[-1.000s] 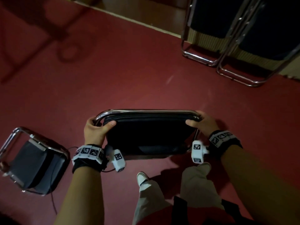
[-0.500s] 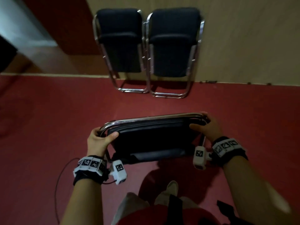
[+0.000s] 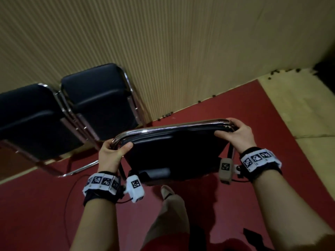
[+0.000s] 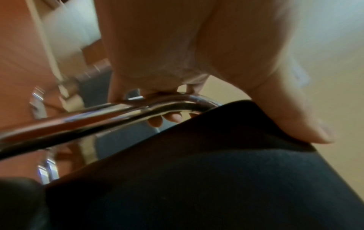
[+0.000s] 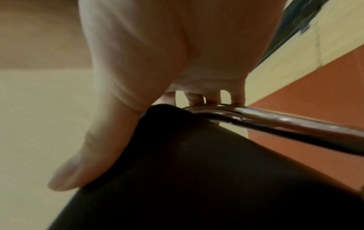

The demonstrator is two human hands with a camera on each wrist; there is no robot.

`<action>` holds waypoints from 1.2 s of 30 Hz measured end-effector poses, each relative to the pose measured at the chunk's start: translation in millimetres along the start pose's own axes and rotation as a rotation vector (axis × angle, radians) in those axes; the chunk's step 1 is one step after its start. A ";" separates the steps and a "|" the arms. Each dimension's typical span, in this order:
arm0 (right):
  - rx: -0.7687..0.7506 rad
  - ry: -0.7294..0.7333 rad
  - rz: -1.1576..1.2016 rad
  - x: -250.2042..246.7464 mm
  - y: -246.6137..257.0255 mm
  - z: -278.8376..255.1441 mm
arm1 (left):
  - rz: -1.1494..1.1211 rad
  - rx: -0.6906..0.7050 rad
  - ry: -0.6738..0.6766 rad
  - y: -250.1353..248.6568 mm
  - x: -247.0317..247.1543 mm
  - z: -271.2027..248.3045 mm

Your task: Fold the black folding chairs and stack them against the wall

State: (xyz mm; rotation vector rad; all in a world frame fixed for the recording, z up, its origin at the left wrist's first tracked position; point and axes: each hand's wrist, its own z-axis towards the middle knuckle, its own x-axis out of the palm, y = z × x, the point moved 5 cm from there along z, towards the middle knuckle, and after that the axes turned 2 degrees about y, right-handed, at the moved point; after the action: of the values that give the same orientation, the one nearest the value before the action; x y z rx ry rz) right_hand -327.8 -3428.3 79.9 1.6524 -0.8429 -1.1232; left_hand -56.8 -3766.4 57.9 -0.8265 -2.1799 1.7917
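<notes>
Now nearer the wall (image 3: 181,51), with two folded chairs (image 3: 97,98) leaning there shifted to the left. Carried off the red floor (image 3: 36,205): folded chair (image 3: 174,153), left hand (image 3: 110,154) and right hand (image 3: 237,134) each gripping a top frame corner, thumbs on black padding.

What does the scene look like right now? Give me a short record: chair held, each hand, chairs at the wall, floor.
chair held: folded black chair, carried off the floor, chrome top bar facing the wall
left hand: grips the chair's left top corner, thumb on the black pad
right hand: grips the right top corner, thumb on the pad
chairs at wall: two folded chairs leaning side by side on the ribbed wall
floor: red
</notes>
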 end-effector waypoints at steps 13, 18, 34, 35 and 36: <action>0.088 -0.202 0.001 -1.4 38.0 200.8 | 0.026 -0.056 0.206 -79.6 151.2 228.8; 0.086 -0.191 0.013 6.1 55.1 271.4 | 0.028 -0.058 0.190 -101.6 185.3 286.9; 0.068 0.180 -0.155 67.8 73.3 560.0 | 0.000 -0.148 -0.140 -136.6 260.3 403.4; 0.074 0.191 -0.174 75.5 73.9 571.7 | 0.008 -0.156 -0.159 -136.1 260.6 409.8; 0.076 0.204 -0.185 84.1 74.7 584.5 | 0.015 -0.166 -0.174 -134.2 260.9 418.5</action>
State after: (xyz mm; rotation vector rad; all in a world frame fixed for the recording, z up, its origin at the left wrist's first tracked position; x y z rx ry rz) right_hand -849.7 -3711.9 41.6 1.9025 -0.6180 -1.0350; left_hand -514.5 -3992.3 33.3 -0.7462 -2.4660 1.7686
